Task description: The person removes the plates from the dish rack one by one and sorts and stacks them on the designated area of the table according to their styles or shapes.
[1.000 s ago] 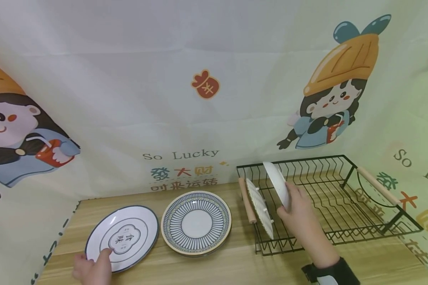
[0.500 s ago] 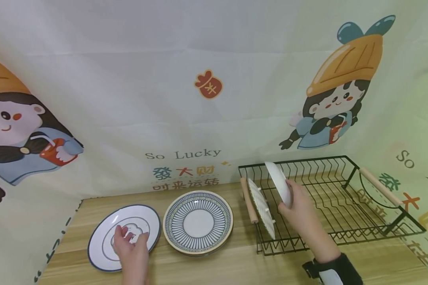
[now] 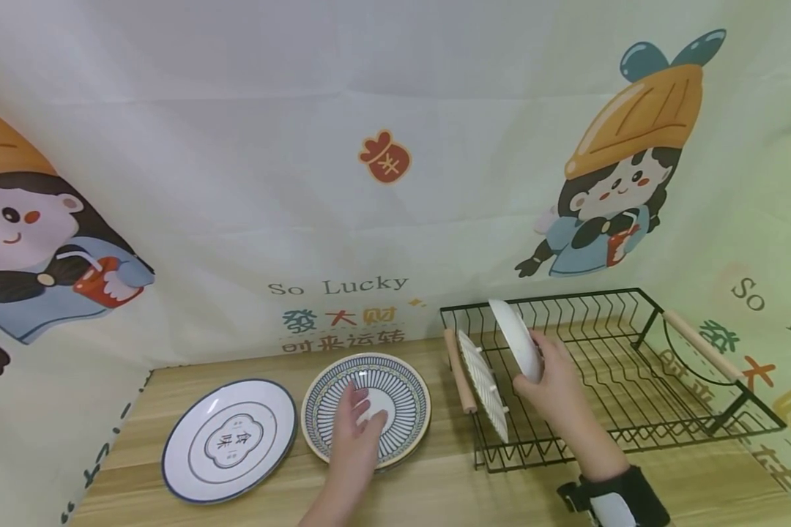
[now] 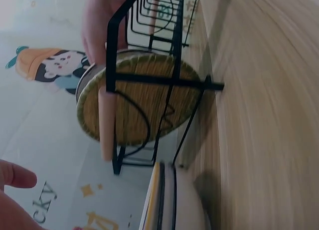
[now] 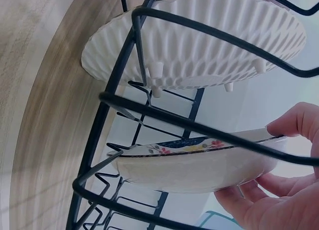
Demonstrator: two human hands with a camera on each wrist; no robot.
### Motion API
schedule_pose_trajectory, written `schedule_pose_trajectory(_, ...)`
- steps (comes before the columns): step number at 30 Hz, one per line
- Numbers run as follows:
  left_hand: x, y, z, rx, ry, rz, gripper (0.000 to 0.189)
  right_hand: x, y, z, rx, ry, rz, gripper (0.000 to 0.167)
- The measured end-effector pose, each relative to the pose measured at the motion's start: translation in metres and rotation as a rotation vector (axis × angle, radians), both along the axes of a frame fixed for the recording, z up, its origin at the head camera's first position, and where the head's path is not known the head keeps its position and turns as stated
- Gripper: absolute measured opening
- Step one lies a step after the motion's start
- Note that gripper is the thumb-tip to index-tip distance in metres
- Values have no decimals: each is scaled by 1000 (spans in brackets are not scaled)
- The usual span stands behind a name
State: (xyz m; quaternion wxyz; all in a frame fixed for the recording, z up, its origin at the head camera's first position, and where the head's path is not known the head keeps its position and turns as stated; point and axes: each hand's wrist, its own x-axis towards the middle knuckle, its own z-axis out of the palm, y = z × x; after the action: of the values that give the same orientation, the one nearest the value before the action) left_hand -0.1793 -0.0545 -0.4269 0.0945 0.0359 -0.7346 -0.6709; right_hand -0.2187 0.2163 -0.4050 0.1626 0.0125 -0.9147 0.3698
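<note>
My right hand [image 3: 552, 377] grips the rim of a white shallow bowl [image 3: 515, 340], which stands on edge in the black wire dish rack [image 3: 638, 290]. In the right wrist view, the bowl shows a flowered inside, with the thumb on one face and fingers on the other. Beside it, a white ribbed dish [image 3: 481, 384] with small feet leans at the rack's left end; its other side [image 4: 144, 100] looks woven and brown. My left hand [image 3: 356, 432] is over the blue-striped bowl [image 3: 405, 395], fingers loosely bent and holding nothing. At least one more dish lies under that bowl.
A white oval plate [image 3: 194, 446] with a blue rim lies on the wood-look table [image 3: 435, 498] at the left. Light wooden handles [image 3: 702, 348] sit at both rack ends. A printed cloth [image 3: 237, 183] hangs behind.
My left hand has left the oval plate's near edge and moved right, over the striped bowl. The right hand and its bowl have barely moved.
</note>
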Motion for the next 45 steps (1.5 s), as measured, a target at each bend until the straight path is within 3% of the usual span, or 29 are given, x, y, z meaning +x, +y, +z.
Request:
schedule_pose_trajectory(9,-7,46,-8,12,-32,-245,66,2,-1,1,23,-18,-22,70)
schedule_pose_trajectory(13,-10,60,-7,47,-39,-316,67,1,-1,0,30,-7,-21,70)
schedule_pose_trajectory(23,-15,90,-9,192,-108,-286,64,1,-3,-6,6,124,43,71)
schedule_pose_trajectory(28,-17,94,-9,233,-97,-277,64,2,-2,-7,9,127,35,71)
schedule_pose_trajectory(35,-21,97,-9,231,-120,-278,63,2,-2,-9,50,157,33,66)
schedule_pose_trajectory(41,-26,97,-12,231,-152,-313,60,3,-3,-9,80,218,35,62)
schedule_pose_trajectory(45,-28,97,-12,227,-159,-329,58,3,-2,-8,67,192,25,61)
